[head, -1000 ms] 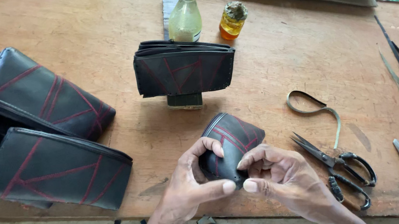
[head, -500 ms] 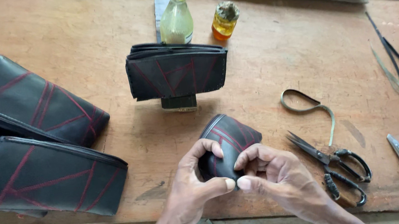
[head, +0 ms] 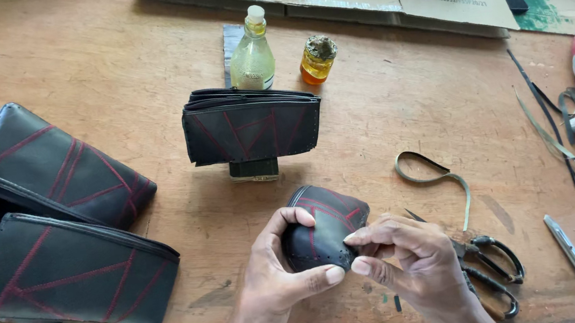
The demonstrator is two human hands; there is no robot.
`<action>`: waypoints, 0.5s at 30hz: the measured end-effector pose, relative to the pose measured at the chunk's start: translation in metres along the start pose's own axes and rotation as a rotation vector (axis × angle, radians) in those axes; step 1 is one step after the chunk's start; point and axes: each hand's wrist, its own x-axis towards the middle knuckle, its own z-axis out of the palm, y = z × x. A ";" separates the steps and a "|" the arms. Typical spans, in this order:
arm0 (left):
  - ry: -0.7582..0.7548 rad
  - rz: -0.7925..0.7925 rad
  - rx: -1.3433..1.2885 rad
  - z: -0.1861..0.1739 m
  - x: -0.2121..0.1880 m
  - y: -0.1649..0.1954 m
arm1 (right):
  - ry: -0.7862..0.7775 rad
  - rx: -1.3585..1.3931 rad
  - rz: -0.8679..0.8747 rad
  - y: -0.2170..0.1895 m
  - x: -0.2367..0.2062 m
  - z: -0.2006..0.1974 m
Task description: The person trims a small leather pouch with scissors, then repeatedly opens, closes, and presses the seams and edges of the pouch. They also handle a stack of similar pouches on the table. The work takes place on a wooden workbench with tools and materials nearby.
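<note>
Both hands, left (head: 275, 289) and right (head: 413, 271), pinch 1 black cover (head: 322, 231) beside 2 bottles (head: 253, 55) and 1 scissors (head: 483, 269).

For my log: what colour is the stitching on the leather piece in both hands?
Red on the black leather piece; head view.

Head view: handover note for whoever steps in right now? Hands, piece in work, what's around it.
Left hand: grips the rolled black leather piece with red stitching, thumb over the top.
Right hand: fingertips pinch the piece's near edge, beside a row of punched holes.
Piece is held just above the wooden bench edge.
Done: stitched pieces stacked at left; a folded bundle stands mid-bench.
Nearby: scissors right of the hands, clear bottle, small amber jar, metal pen-like tool.
Left: cannot tell from this view.
</note>
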 end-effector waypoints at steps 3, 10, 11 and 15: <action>0.020 0.006 0.101 0.001 0.002 0.003 | -0.004 -0.006 -0.036 0.004 0.001 -0.004; 0.048 0.037 0.060 0.011 0.002 -0.003 | 0.090 0.092 -0.219 0.021 0.003 0.018; 0.049 0.047 0.040 0.011 0.003 -0.004 | 0.131 0.117 -0.203 0.024 0.003 0.021; 0.005 0.059 -0.083 0.008 0.007 -0.008 | 0.089 0.173 -0.023 0.030 0.000 0.017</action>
